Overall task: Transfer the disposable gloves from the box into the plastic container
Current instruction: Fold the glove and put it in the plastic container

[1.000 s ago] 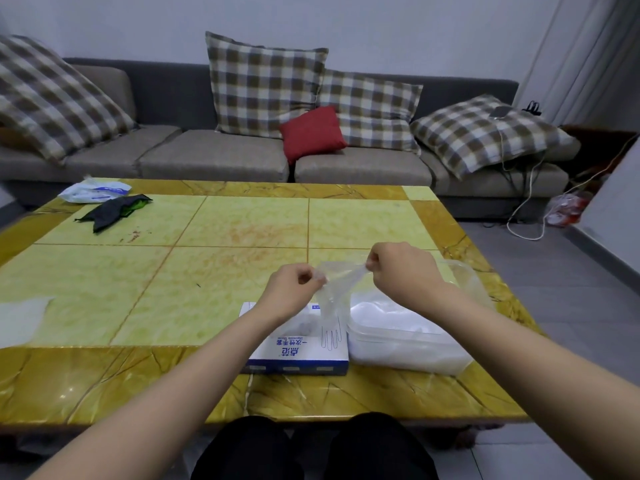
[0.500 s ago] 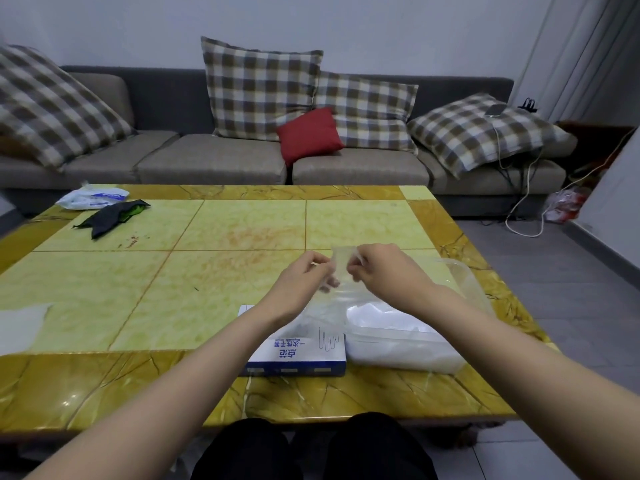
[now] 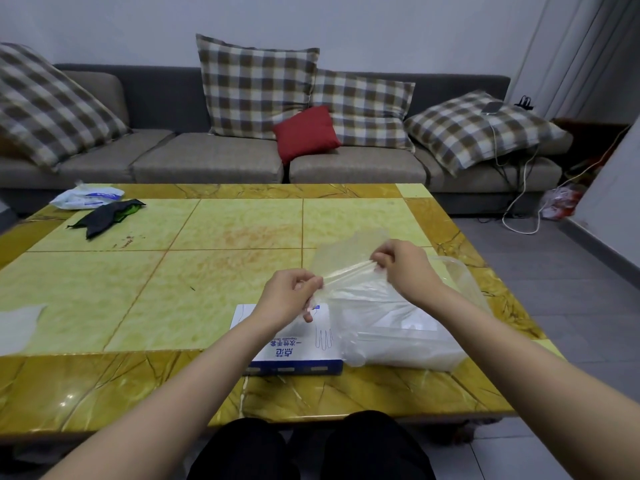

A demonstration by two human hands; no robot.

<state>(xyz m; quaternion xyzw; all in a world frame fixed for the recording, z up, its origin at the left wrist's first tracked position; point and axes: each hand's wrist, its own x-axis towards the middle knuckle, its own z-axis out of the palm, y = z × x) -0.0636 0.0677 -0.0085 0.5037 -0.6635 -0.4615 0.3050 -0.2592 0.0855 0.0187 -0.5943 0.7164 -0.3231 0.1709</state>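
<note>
a clear disposable glove (image 3: pixel 349 252) was stretched between both hands, above the table. the left hand (image 3: pixel 289 297) pinched its nearer end with curled fingers. the right hand (image 3: pixel 407 268) pinched the other end, a little higher and farther off. below them stood the blue-and-white box (image 3: pixel 294 356), touching the plastic container (image 3: pixel 433 355) on its right, which held a white heap. both sat near the front edge of the yellow tiled table (image 3: pixel 138 299). behind it was a grey sofa (image 3: pixel 207 161) with checked pillows and a red cushion (image 3: pixel 306 133).
</note>
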